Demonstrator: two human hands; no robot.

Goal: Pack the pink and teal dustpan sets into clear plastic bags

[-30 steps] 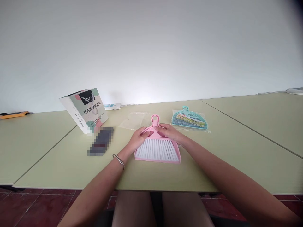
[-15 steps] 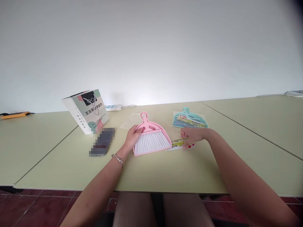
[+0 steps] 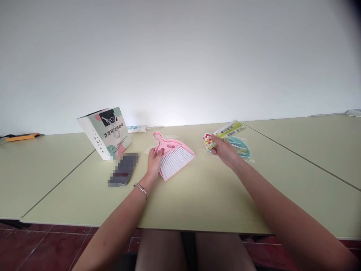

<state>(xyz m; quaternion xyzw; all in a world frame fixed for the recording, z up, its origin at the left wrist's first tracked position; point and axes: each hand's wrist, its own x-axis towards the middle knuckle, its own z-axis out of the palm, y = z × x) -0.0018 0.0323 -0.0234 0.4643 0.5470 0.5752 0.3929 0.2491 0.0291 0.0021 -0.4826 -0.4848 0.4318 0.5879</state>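
A small pink dustpan with a white-bristled brush nested in it is tilted up off the green table, its handle pointing to the far left. My left hand is closed on its left edge. My right hand pinches a printed paper label card and holds it in the air. Just beneath the card lies a teal dustpan set in a clear plastic bag.
A printed paper gift bag stands at the back left, with a dark blurred flat object in front of it. A clear plastic bag lies behind the pink dustpan. A white power strip sits by the wall, an orange tool far left.
My right hand left the pink dustpan, took up the label card from the table and carried it up over the teal set. My left hand swung the pink dustpan to the left and tilted it.
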